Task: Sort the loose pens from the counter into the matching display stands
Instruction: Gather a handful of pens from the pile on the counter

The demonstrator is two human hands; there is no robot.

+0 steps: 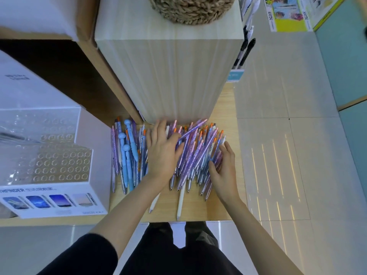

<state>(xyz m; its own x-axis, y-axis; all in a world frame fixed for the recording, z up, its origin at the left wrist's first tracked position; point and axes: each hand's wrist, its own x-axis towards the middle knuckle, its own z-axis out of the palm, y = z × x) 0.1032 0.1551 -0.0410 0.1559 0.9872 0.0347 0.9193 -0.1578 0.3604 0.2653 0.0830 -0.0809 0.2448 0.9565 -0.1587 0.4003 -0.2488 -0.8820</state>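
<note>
Dozens of pens (194, 155) lie heaped under the left hand (162, 153) and right hand (224, 171), fingers spread flat; a rough sweep could roll some off the table (200, 209).

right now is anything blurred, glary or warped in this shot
Head view, centre: the pens read fairly sharp. Head view, left: the clear stand is hazy, with glints on its holes. Head view, right: thin bright streaks stripe the floor. Head view, edges: wide-angle bending bows straight lines.

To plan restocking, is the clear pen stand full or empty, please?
Empty in front: the clear pen stand shows only bare holes there.
</note>
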